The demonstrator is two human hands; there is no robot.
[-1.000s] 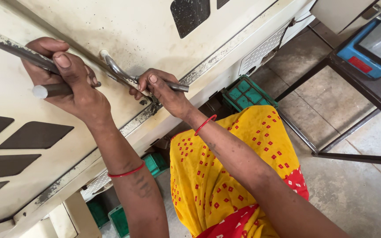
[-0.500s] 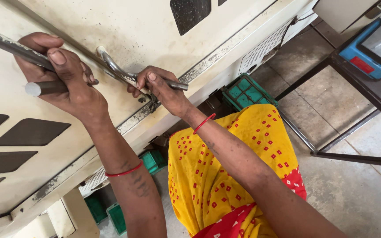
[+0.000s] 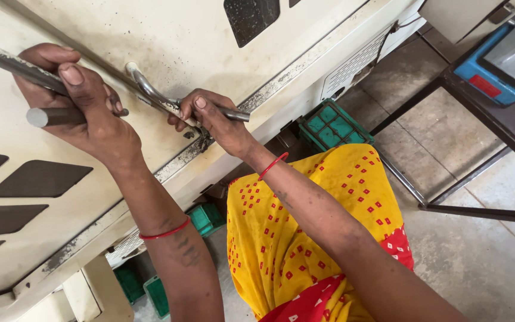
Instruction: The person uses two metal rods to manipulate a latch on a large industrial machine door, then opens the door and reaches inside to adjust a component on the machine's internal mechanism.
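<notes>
While the left hand [image 3: 84,113] was closed around a grey rod [image 3: 52,116] against the cream machine panel [image 3: 210,48], a curved metal handle [image 3: 162,98] was gripped by the right hand [image 3: 213,119]. Open floor [image 3: 478,262] was left beyond the panel's lower edge.

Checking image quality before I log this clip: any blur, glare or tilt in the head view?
Head view: sharp on the left hand and right hand; soft even daylight, no glare on the cream metal machine panel; frame strongly tilted, edges stretched.
</notes>
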